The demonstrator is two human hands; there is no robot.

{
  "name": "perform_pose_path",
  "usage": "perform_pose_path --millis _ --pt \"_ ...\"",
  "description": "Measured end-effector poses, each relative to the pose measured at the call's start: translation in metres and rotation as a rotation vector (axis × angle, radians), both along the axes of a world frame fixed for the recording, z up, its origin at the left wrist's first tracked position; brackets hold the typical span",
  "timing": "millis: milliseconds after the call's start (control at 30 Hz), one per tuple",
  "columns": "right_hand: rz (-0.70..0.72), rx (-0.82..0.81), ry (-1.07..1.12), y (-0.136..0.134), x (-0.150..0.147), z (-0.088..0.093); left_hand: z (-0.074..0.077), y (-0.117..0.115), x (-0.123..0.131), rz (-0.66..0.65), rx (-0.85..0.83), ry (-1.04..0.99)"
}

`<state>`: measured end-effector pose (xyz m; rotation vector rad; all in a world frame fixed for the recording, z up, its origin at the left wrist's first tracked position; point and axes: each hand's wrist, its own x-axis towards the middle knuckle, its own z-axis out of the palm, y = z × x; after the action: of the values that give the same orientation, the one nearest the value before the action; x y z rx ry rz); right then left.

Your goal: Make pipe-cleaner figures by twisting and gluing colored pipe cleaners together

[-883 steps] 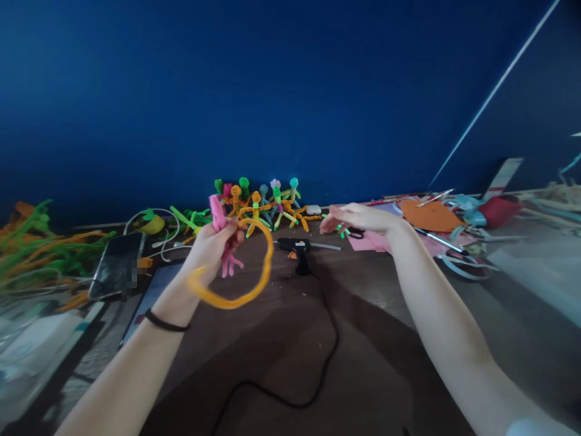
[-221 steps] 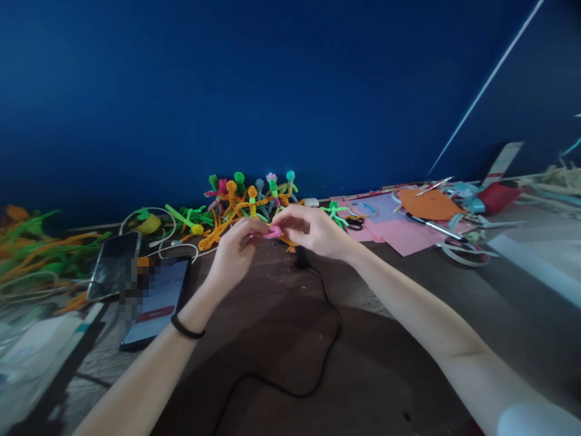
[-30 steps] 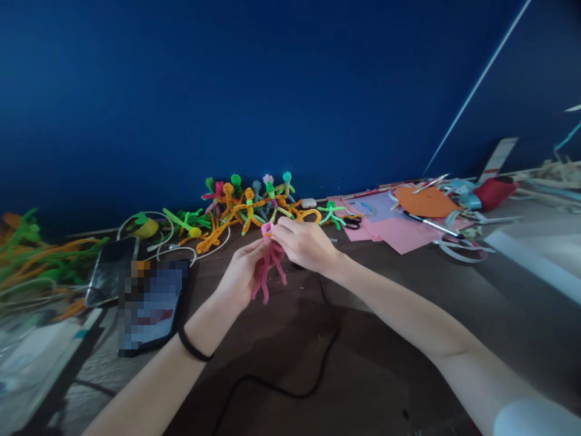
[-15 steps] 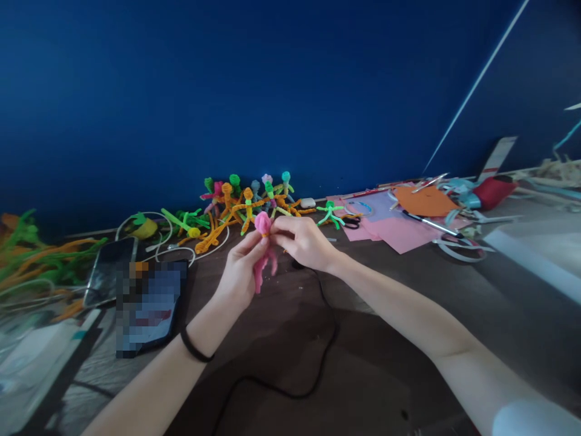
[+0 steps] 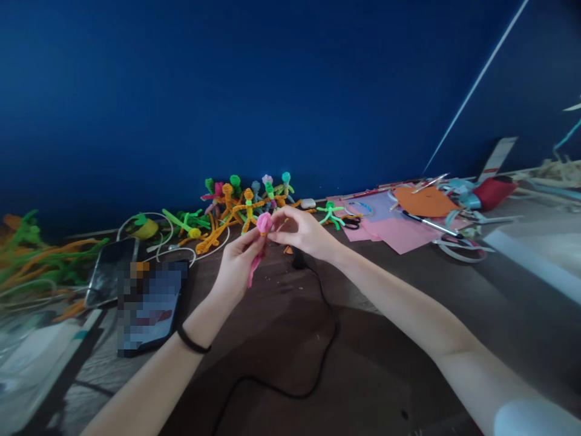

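Figure of pink pipe cleaner is held above the table, just before the row of others, in the head view. Risk, as I judge it: the hold at the head is thin, so a hard twist could pull it loose. Left hand rises from below, fingers closed round the body; right hand reaches across, thumb and forefinger nipped on the head.

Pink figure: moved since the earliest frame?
Yes. The pink figure shifted right: then at the left end of the figure row, now before its middle, held by the left hand and right hand.
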<state>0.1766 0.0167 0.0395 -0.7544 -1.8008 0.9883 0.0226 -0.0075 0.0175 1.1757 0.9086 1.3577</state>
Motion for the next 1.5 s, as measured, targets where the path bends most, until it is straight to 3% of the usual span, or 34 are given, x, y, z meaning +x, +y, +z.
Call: perform_pose_path --millis 167,367,500,600,733,933,1200,1367,1500 --pt "-0.184 0.177 0.027 -0.006 -0.003 0.000 0.002 0.002 -0.004 0.056 0.171 0.355" --pt "-0.043 0.002 0.074 -0.005 0.000 0.001 0.009 0.002 -0.007 0.116 0.298 0.559" --pt "0.126 -0.158 0.130 0.000 0.002 0.000 0.008 0.003 -0.007 0.026 0.307 0.499" --pt "0.173 -0.179 0.126 0.003 0.005 0.000 0.007 0.004 -0.008 -0.047 0.302 0.389" --pt "0.226 -0.207 0.134 0.003 0.006 0.001 0.010 0.002 -0.008 -0.092 0.334 0.452" --pt "0.113 -0.234 0.161 0.002 -0.002 -0.004 0.013 0.000 -0.007 0.022 0.338 0.493" --pt "0.070 0.017 0.087 -0.005 -0.006 -0.006 0.015 -0.001 -0.009 0.117 0.418 0.642" --pt "0.021 0.040 0.050 -0.006 -0.006 -0.008 0.014 -0.002 -0.010 0.129 0.445 0.625" --pt "0.014 0.038 0.026 -0.006 -0.006 -0.009 0.014 -0.001 -0.009 0.073 0.356 0.510"
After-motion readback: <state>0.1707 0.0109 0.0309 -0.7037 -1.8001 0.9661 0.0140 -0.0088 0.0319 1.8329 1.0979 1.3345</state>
